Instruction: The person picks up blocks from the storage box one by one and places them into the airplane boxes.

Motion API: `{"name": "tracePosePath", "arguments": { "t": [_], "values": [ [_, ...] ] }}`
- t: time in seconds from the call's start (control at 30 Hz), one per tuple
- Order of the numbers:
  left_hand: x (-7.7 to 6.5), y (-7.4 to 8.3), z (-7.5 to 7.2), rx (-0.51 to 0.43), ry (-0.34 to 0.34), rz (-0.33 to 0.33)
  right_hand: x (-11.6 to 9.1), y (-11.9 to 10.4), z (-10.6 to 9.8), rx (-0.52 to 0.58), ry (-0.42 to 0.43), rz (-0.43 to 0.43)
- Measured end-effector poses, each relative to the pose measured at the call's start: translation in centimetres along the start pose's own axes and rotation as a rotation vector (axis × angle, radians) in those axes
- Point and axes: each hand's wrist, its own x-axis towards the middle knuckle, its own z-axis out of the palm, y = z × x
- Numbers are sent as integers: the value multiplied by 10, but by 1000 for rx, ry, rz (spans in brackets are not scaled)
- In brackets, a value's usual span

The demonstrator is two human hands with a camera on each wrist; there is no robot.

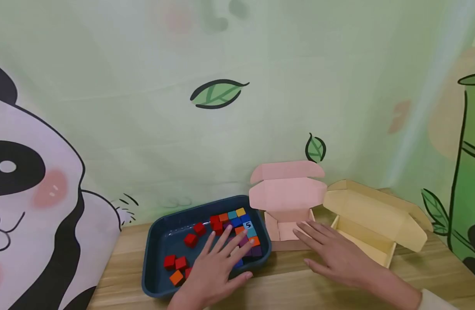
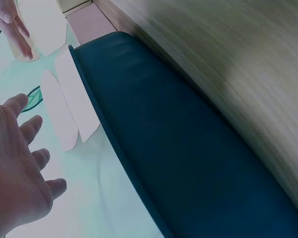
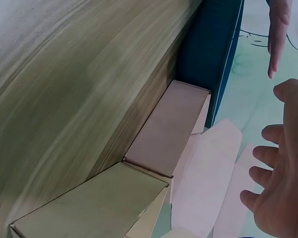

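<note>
My left hand point(image 1: 216, 271) is held with its fingers spread above a dark blue tray point(image 1: 154, 249), holding nothing. Red cubes point(image 1: 190, 240) lie loose in the tray's left and middle. At its right end, cubes of several colours are packed close, one light blue cube point(image 1: 248, 225) bearing a "5"; my fingers hide part of them. My right hand point(image 1: 334, 254), fingers extended and nothing in its grasp, hovers over the front right of an open pink box point(image 1: 289, 193). Both wrist views show the hands raised above the tray's outer wall point(image 2: 139, 114) and the boxes.
An open yellowish cardboard box point(image 1: 377, 215) stands at an angle to the right of the pink box, its lid tipped back. A wooden tabletop point(image 1: 276, 292) runs under everything. Behind hangs a green cloth point(image 1: 144, 129) printed with a panda and leaves.
</note>
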Motion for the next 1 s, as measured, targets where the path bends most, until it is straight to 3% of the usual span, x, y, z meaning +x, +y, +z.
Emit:
{"name": "tracePosePath", "arguments": {
  "t": [0.37,0.73,0.9,1.0],
  "values": [
    [-20,-20,-5,-30,-58,-98,13,-9,7,51,22,-58],
    [-52,-50,-8,-11,-86,-276,29,-18,9,80,-6,-83],
    [-70,-68,-9,-52,-49,-366,39,-26,8,129,-49,-79],
    [-82,-82,-10,-129,-7,-405,42,-31,8,147,-67,-81]
  ]
}}
